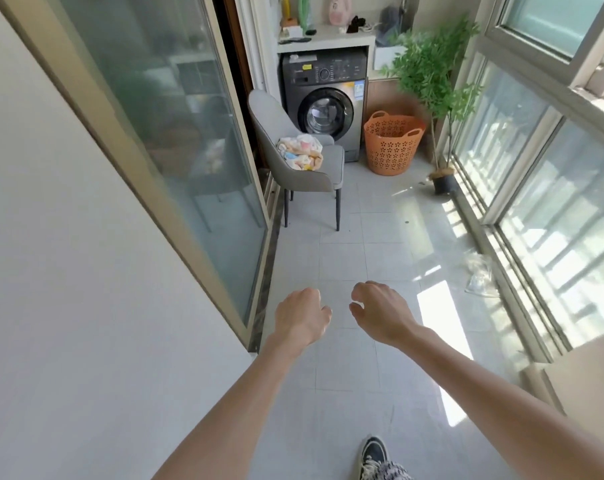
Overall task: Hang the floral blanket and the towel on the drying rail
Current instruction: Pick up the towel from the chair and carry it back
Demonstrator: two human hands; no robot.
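A bundled floral cloth in white, orange and pale blue point(302, 152) lies on the seat of a grey chair point(295, 133) at the far end of a narrow balcony. I cannot tell blanket from towel within the bundle. Both my arms reach forward over the tiled floor, well short of the chair. My left hand point(300, 315) has its fingers curled loosely with nothing in it. My right hand point(378, 310) is likewise empty, fingers bent and apart. No drying rail is in view.
A grey washing machine point(324, 98) stands behind the chair, an orange laundry basket point(392, 142) beside it. A potted plant point(435, 84) is at the right by the windows point(536, 174). A sliding glass door point(175, 133) runs along the left. A clear plastic bag point(480, 275) lies on the floor.
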